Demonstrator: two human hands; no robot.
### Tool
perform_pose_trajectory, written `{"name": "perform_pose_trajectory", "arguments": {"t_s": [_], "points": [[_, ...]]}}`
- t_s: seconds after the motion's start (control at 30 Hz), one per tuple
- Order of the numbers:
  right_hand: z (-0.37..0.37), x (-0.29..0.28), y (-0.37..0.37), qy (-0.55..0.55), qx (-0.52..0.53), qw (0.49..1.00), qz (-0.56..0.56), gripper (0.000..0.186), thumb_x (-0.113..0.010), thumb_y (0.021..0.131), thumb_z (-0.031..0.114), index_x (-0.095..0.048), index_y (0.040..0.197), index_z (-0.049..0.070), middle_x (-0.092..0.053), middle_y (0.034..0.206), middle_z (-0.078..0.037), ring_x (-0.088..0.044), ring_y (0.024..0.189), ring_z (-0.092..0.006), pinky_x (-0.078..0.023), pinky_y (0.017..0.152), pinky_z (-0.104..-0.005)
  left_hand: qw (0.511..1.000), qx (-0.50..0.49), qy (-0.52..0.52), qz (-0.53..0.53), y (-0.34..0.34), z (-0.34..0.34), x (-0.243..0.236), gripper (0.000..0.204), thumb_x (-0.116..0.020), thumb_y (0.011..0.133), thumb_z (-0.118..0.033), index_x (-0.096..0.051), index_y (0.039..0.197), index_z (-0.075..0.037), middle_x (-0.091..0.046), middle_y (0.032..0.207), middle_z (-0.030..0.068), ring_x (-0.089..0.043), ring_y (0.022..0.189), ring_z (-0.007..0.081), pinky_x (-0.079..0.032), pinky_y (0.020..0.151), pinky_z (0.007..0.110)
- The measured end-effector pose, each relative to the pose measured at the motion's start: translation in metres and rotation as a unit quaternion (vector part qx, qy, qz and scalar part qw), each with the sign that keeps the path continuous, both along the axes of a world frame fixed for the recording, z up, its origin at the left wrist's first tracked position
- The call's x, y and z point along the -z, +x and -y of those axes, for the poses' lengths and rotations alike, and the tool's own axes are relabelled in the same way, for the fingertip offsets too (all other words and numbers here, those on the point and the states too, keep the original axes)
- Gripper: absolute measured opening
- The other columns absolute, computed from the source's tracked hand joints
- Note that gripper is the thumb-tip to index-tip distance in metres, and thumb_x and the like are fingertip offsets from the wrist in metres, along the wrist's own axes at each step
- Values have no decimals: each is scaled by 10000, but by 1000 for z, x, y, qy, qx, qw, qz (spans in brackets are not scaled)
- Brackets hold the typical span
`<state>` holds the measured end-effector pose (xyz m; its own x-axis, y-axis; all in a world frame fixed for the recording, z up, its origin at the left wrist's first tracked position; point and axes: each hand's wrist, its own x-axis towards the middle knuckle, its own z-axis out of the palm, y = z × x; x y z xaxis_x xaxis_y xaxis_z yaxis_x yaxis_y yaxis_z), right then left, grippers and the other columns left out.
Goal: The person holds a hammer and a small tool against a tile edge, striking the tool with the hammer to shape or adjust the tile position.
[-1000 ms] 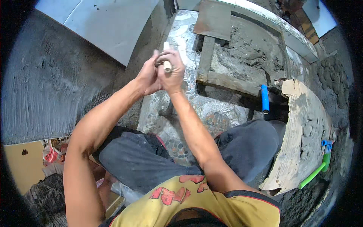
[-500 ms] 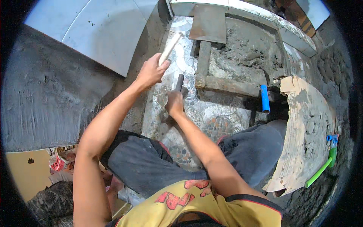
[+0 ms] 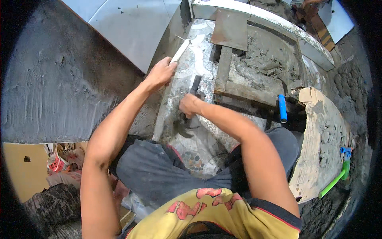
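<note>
Two grips, both closed: left hand (image 3: 161,72) round a white stick (image 3: 181,51), near end concealed by the fist; right hand (image 3: 190,105) round a dark-handled tool (image 3: 195,84) over the pebbled floor (image 3: 193,162), fingers hiding its middle, lower part too blurred to identify; a flat sheet (image 3: 229,30) covers part of the wooden frame (image 3: 246,90)

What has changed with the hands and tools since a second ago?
The right hand has parted from the left hand and moved toward the body, a dark-handled tool now visible in its grip; the left hand holds the pale stick. The blue pipe and cardboard stayed put.
</note>
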<state>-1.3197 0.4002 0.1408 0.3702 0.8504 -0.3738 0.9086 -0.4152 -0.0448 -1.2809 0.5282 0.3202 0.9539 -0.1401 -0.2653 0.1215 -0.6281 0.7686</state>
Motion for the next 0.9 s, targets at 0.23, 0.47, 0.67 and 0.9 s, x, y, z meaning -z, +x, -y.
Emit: {"name": "perform_pose_trajectory", "arguments": {"t_s": [0.23, 0.47, 0.67, 0.9], "points": [[74, -39, 73, 140, 445, 854, -231, 368, -558, 793, 307, -697, 873, -24, -712, 883, -186, -693, 781, -302, -524, 655, -435, 999, -13, -31, -1, 10, 11, -5, 351, -489, 926, -262, -572, 1112, 23, -557, 744, 58, -536, 600, 149, -450, 521, 330], [52, -34, 134, 654, 512, 218, -513, 137, -539, 813, 151, -529, 738, 37, -485, 546, -93, -478, 430, -243, -413, 402, -406, 999, 14, -39, -22, 19, 20, 1, 348, -473, 999, -247, -540, 1217, 16, -549, 789, 36, -531, 603, 132, -451, 519, 295], [3, -49, 97, 694, 428, -27, -578, 123, -568, 804, 177, -471, 802, 101, -445, 584, -24, -436, 429, -146, -397, 398, -339, 999, -24, 16, -28, 35, 12, 0, 363, -493, 973, -252, -531, 1243, -14, -574, 812, 30, -528, 634, 123, -444, 548, 281], [-1, -17, 84, 687, 464, -69, -555, 103, -570, 798, 129, -478, 799, 82, -444, 572, -26, -423, 404, -140, -394, 367, -329, 995, -40, 87, -27, 105, 18, 15, 310, -486, 1002, -288, -567, 1191, -55, -525, 782, 8, -483, 596, 118, -409, 516, 270]]}}
